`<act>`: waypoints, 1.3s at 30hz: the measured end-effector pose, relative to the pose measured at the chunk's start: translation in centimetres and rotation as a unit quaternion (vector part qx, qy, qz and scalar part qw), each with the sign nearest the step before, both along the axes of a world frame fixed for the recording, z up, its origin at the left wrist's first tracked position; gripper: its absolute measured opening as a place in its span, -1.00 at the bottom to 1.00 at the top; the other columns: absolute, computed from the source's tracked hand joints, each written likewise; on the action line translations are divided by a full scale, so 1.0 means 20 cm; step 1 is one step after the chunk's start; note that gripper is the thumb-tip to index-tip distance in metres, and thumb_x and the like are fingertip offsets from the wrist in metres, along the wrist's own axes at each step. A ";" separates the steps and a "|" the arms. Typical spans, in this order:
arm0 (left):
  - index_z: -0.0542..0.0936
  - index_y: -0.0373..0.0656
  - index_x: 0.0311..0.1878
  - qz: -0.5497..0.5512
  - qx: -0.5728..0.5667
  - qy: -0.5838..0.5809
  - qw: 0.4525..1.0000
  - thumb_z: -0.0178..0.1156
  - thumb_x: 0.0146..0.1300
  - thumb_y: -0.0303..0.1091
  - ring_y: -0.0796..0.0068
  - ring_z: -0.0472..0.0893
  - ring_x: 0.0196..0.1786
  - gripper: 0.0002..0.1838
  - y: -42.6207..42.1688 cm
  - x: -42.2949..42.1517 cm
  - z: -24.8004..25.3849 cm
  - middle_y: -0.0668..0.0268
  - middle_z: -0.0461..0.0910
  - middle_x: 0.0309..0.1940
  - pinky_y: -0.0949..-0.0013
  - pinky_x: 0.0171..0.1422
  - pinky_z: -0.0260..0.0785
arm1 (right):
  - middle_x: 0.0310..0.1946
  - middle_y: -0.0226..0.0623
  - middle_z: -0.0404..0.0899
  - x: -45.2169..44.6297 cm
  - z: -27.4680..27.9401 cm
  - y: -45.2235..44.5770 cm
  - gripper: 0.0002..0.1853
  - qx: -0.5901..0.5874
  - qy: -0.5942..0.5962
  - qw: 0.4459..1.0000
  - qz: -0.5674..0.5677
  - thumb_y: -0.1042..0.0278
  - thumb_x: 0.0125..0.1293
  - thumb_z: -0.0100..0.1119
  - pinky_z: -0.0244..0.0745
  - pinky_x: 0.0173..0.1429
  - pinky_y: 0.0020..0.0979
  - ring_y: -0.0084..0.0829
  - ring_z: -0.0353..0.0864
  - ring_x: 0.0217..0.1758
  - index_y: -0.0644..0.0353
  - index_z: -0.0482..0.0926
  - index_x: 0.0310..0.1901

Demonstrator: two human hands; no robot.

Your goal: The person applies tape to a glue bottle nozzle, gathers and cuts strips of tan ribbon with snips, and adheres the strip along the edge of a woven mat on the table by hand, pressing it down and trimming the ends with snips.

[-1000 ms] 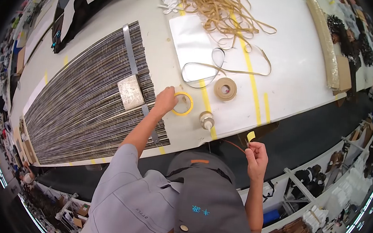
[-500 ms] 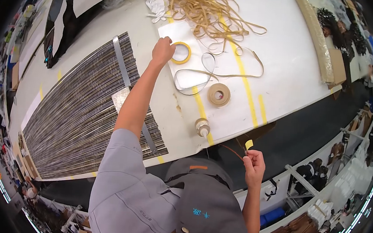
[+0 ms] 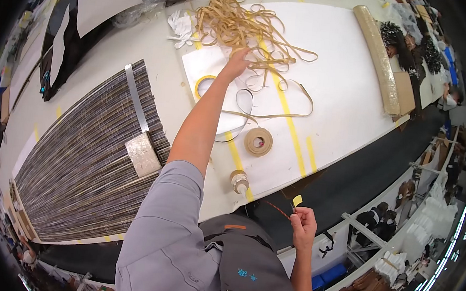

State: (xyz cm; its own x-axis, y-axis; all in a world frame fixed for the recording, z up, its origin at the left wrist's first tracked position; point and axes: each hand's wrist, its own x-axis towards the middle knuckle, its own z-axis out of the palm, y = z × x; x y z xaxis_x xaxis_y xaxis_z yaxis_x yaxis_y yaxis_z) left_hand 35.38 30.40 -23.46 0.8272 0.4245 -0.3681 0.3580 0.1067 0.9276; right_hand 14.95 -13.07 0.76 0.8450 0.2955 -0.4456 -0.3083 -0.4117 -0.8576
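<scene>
My left hand [image 3: 237, 65] reaches across the white sheet to the near edge of a tangled heap of tan strips [image 3: 229, 22]. Its fingertips meet the strips, but the grip is hidden. Beneath that arm, a roll of yellow tape [image 3: 198, 86] is partly covered. By the table's front edge, my right hand [image 3: 304, 227] is closed around a thin dark tool, its kind unclear. A small piece of yellow tape [image 3: 297, 200] shows at the tool's tip. Between the hands lie a roll of tan tape [image 3: 258, 142] and a small nozzle bottle [image 3: 238, 180].
Striped fabric [image 3: 84, 161] covers the left side under a metal ruler [image 3: 136, 98] and a wrapped block [image 3: 143, 155]. White gloves [image 3: 182, 29] lie beside the heap. A long wrapped roll [image 3: 379, 61] stands at the right. A loose tan strip [image 3: 284, 115] curls across the sheet.
My left hand has left the yellow tape roll and moved right to the tan strips. My right hand keeps its hold on the tool with the yellow piece. The view has shifted.
</scene>
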 end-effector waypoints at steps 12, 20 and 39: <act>0.46 -0.26 0.22 -0.002 0.240 -0.036 0.970 0.08 0.19 -0.43 0.04 0.52 0.16 -0.52 -0.09 0.03 -0.04 -0.12 0.49 0.12 0.21 0.29 0.32 | -0.44 -0.56 0.42 0.06 -0.06 0.06 -0.83 -0.008 0.017 1.000 0.013 0.51 0.32 0.20 0.22 -0.34 -0.69 -0.78 0.31 -0.42 0.28 0.45 -0.10; 0.58 -0.25 0.06 0.053 0.378 0.155 0.911 0.06 0.18 -0.43 0.05 0.48 0.12 -0.64 0.04 -0.18 0.12 0.02 0.47 0.10 0.06 0.22 0.34 | -0.44 -0.56 0.44 0.08 -0.05 0.04 -0.82 -0.002 0.010 1.000 -0.013 0.49 0.31 0.21 0.23 -0.34 -0.70 -0.78 0.32 -0.42 0.28 0.46 -0.11; 0.39 -0.21 0.30 -0.024 0.497 0.184 0.848 0.01 0.23 -0.45 0.08 0.16 0.47 -0.49 0.28 -0.45 -0.17 0.00 0.18 0.42 -0.11 0.43 0.08 | -0.44 -0.57 0.43 0.04 -0.07 0.07 -0.85 -0.007 0.026 1.000 -0.006 0.53 0.31 0.20 0.22 -0.35 -0.70 -0.79 0.30 -0.43 0.27 0.46 -0.13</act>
State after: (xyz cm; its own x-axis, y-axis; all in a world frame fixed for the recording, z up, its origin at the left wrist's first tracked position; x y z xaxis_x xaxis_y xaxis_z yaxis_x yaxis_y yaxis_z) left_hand 26.40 35.98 -26.82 0.7595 0.6449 -0.0857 0.6242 -0.6853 0.3751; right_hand 15.78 -11.70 -0.71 0.8244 0.2793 -0.4924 -0.3569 -0.4187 -0.8350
